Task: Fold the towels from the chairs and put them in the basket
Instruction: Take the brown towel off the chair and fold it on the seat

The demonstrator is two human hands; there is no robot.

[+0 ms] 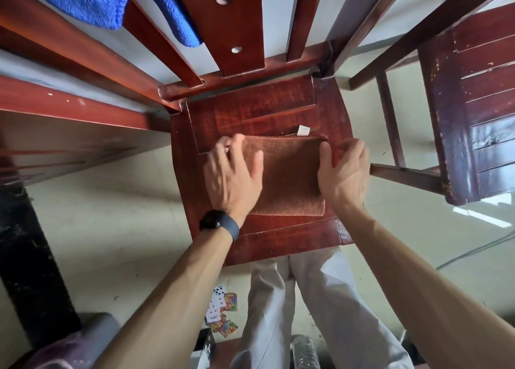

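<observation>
Two hands are laid on a folded brown towel (pixel 289 176) on a chair seat (pixel 267 109).

One compact rectangle has been made of the brown towel, which lies flat on the red wooden chair seat with its label (pixel 303 131) showing at the far edge. The left hand (pixel 232 179), a dark watch (pixel 218 224) on its wrist, is spread flat with fingers released, pressed on the towel's left side, probably to flatten the fold. The right hand (pixel 344 172) is curled over the right edge, its fingers grasping the cloth there, apparently so the layers are kept aligned. A blue towel (pixel 92 1) is draped over the chair back, not yet folded. No basket is seen.
</observation>
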